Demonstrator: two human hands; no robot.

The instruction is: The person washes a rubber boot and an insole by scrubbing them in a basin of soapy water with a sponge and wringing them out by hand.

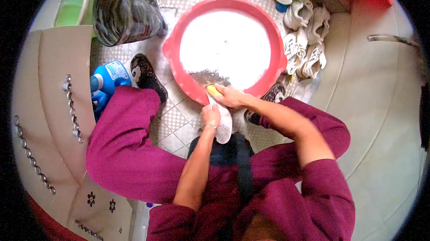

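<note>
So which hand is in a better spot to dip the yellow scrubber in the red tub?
Probably the right hand. It grips the yellow scrubber at the red tub rim, beside the water. The left hand is busy holding the white insole.

**Colours and patterns around the basin**

The basin (172, 57) is red-pink, its water white with foam and a dark grey patch at the near edge. The insole (223, 127) is white; the brush (213, 90) beside it is yellow. The clothing (134, 160) is deep magenta. The bottle (109, 77) is bright blue with a pale label. The sneakers (304, 39) are white (grey-streaked). The bucket (123, 12) is dark with pale marbled streaks. The floor (174, 120) has beige tiles in a diamond check.
</note>
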